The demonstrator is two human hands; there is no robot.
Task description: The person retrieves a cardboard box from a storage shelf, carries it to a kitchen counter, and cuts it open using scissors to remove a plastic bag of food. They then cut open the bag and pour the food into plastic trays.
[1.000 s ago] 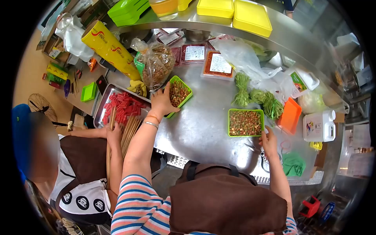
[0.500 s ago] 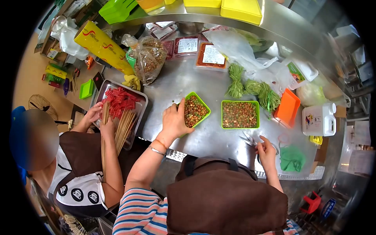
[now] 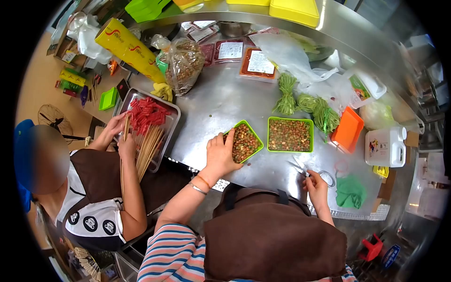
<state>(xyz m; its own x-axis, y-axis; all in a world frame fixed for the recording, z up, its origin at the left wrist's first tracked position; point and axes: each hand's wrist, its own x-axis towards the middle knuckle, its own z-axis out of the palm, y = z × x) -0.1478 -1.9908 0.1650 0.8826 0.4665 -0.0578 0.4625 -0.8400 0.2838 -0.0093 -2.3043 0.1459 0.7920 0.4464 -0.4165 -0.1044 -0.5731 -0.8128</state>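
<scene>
My left hand [image 3: 220,154] grips the left side of a green tray [image 3: 260,146] filled with small brown and green bean-like pieces. The tray sits turned at an angle on the steel table. Just right of it, a second green tray [image 3: 290,151] holds similar pieces and lies square to me. Near the table's front edge, my right hand [image 3: 317,190] has its fingers closed at a pair of scissors [image 3: 299,164]. The blades point away and to the left; one ring handle shows beside the hand, while the grip itself is partly hidden.
Green noodle-like bundles [image 3: 324,115], an orange tray [image 3: 348,129] and a white jug [image 3: 385,146] stand at right. A bag of brown pieces [image 3: 184,68] and sealed packs [image 3: 258,63] lie behind. At left, a co-worker's hands [image 3: 126,145] hold sticks over a metal tray [image 3: 174,123].
My left hand and the angled green tray have moved right and toward me, narrowing the gap to the second tray. My right hand stays by the scissors. The view has shifted slightly.
</scene>
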